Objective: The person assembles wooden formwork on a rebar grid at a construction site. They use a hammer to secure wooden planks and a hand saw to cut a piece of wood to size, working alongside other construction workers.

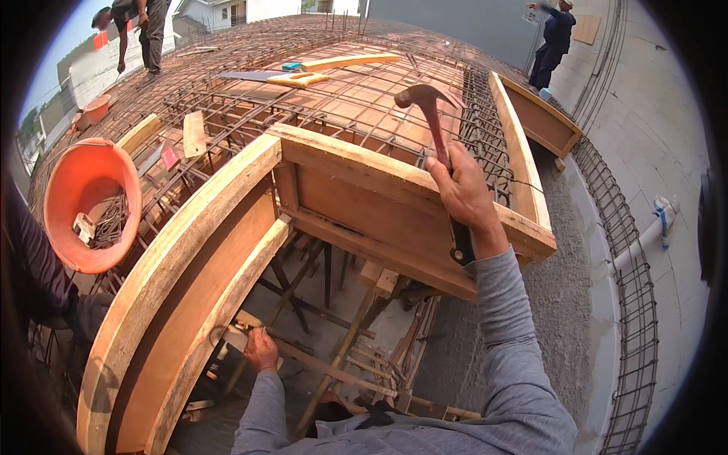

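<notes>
My right hand [464, 189] is wrapped round the handle of a claw hammer [435, 121], raised above the top rail of a timber formwork panel [379, 168]. The hammer head is up and the dark grip end hangs below my fist. Lower down, my left hand [262, 351] is closed beside the lower rail of the left formwork panel [220, 311]. Short pieces of wood [236, 338] lie against its fingertips; what the fingers pinch is too small to make out. The two panels meet at a corner in front of me.
An orange bucket [91, 205] with nails stands at left, near a person's dark sleeve [38, 258]. A handsaw [273, 77] lies on the rebar mesh [356, 114]. Props and planks [356, 341] fill the opening below. Rebar cage [629, 303] runs along the right wall. Two people stand farther off.
</notes>
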